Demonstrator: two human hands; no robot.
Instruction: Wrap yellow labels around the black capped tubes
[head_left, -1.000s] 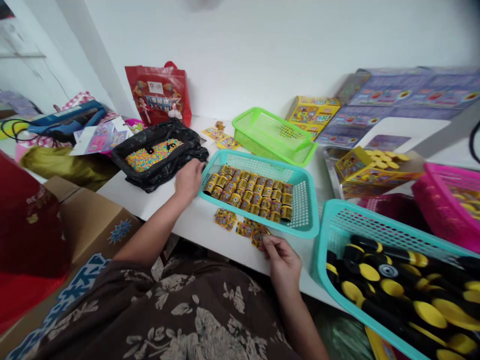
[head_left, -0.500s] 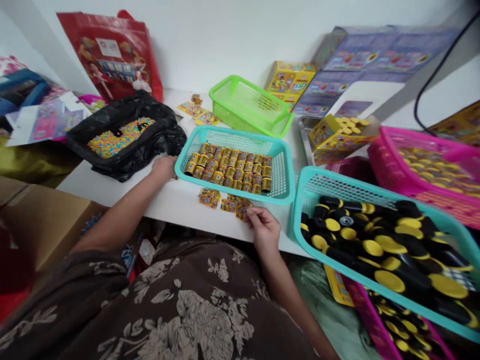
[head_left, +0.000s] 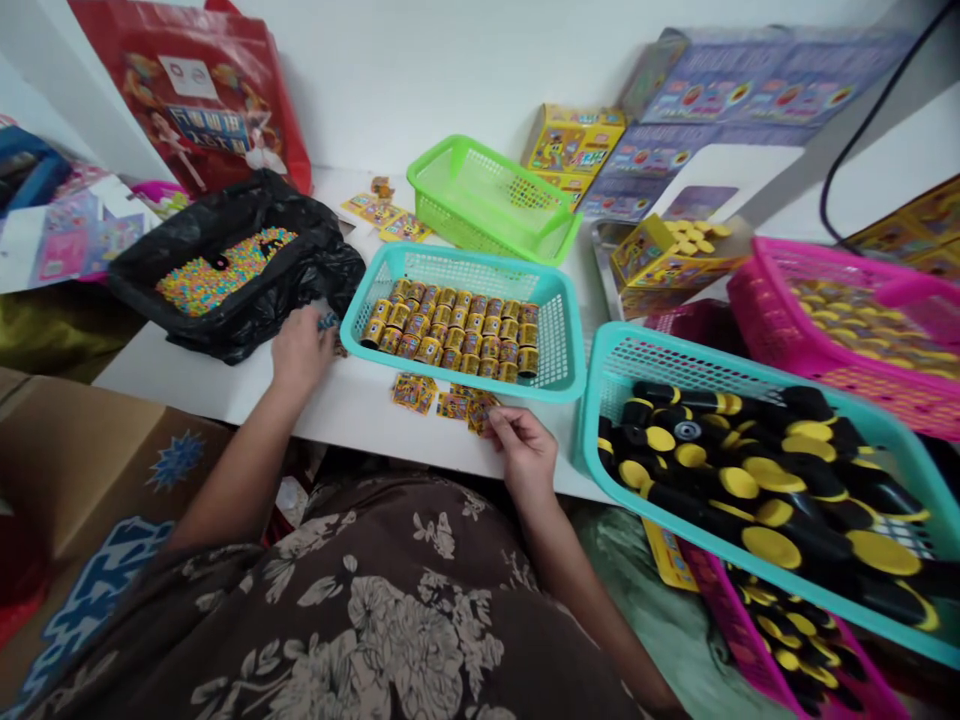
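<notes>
My left hand (head_left: 298, 348) is over the white table beside the black plastic bag (head_left: 240, 335), fingers curled and slightly smeared; small dark bits lie at its fingertips, and whatever it grips is hidden. Along the table's front, my right hand (head_left: 526, 448) pinches the edge of a small gold printed label (head_left: 480, 408), thumb against forefinger. More such labels (head_left: 413, 393) lie to its left. Just behind them, a turquoise basket (head_left: 574, 345) holds rows of short, gold-wrapped cylinders (head_left: 454, 330) lying on their sides.
Multicoloured beads (head_left: 225, 272) fill the black bag. A green basket (head_left: 487, 235) is behind. At right, another turquoise basket (head_left: 600, 430) holds black and yellow pieces, near a pink basket (head_left: 840, 360). Yellow boxes (head_left: 574, 140) and a red bag (head_left: 195, 110) stand against the wall.
My left hand has moved left from the turquoise basket's corner, nearer the black bag. My right hand keeps its pinch on the label. The whole view has shifted slightly.
</notes>
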